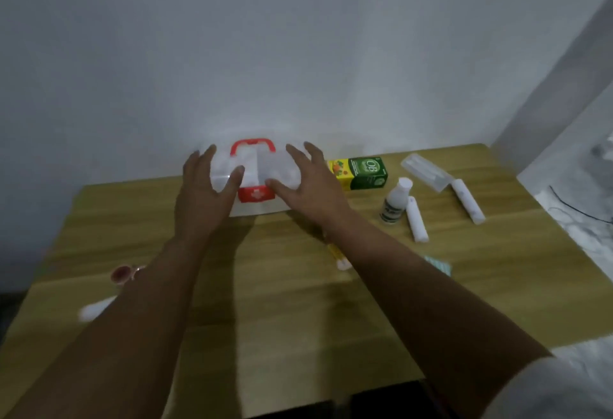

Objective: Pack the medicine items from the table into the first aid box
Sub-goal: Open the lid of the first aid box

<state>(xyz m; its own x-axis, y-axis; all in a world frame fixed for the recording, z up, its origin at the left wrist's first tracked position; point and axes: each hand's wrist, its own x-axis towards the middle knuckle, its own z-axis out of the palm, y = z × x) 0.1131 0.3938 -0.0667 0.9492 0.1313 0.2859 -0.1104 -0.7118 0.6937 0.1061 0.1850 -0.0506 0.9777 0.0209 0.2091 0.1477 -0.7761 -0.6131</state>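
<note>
Two spread hands, left hand (207,183) and right hand (306,183), flank the closed box (255,183) at twelve o'clock on the surface (282,286) (red latch facing me), so unlatching likely comes next, medicines waiting at two o'clock.

A wooden table (298,286) is set against a pale wall. The first aid box (255,180) is placed at its far edge. Right of the box are laid a green carton (363,173), a white bottle (394,201), two white rolls (417,219) and a clear case (426,171).
</note>
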